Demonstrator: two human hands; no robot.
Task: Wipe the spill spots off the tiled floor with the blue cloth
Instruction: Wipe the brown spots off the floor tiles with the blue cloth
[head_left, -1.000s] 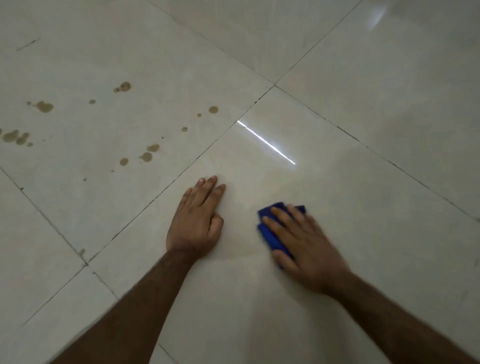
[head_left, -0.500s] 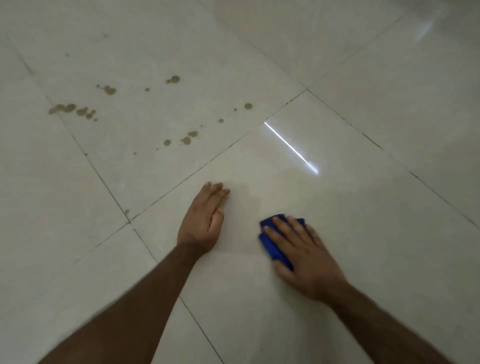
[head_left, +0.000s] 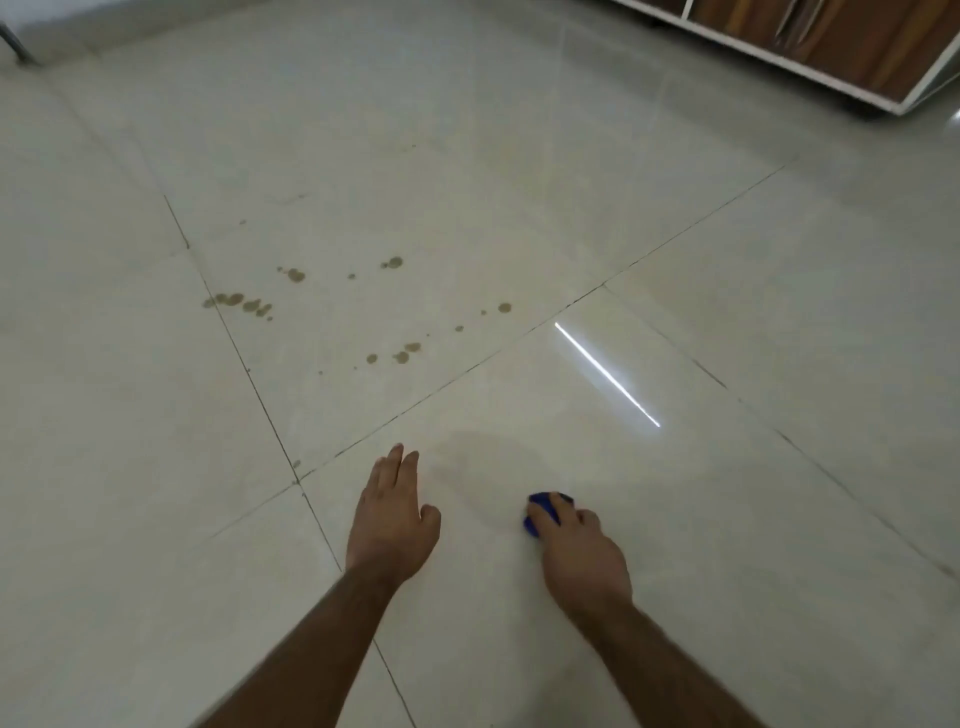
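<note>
On the pale glossy tiled floor (head_left: 727, 260), near the lower centre of the view, lay the blue cloth (head_left: 536, 512) — a deep-blue wad, bunched small, mostly hidden under the fingers above it. So little of it showed that its long axis and heading could not be told; the exposed part sat toward the left and far side of the covering hand. The right hand (head_left: 576, 551) gripped the cloth, fingers curled down over it and knuckles raised, the forearm running back toward the lower right corner. The left hand (head_left: 392, 514) rested flat on the floor just beside a grout line, fingers straight and together, pointing away from the person, thumb tucked at the side — it held nothing. The two hands were apart, with a faint damp smear on the tile between them. The brown spill spots (head_left: 400, 356) were scattered over the next tile, beyond the grout line and well apart from the cloth. A bright streak of reflected light (head_left: 605, 371) crossed the tile ahead of the right hand. A wooden cabinet (head_left: 841, 36) with white edging stood at the far upper right.
</note>
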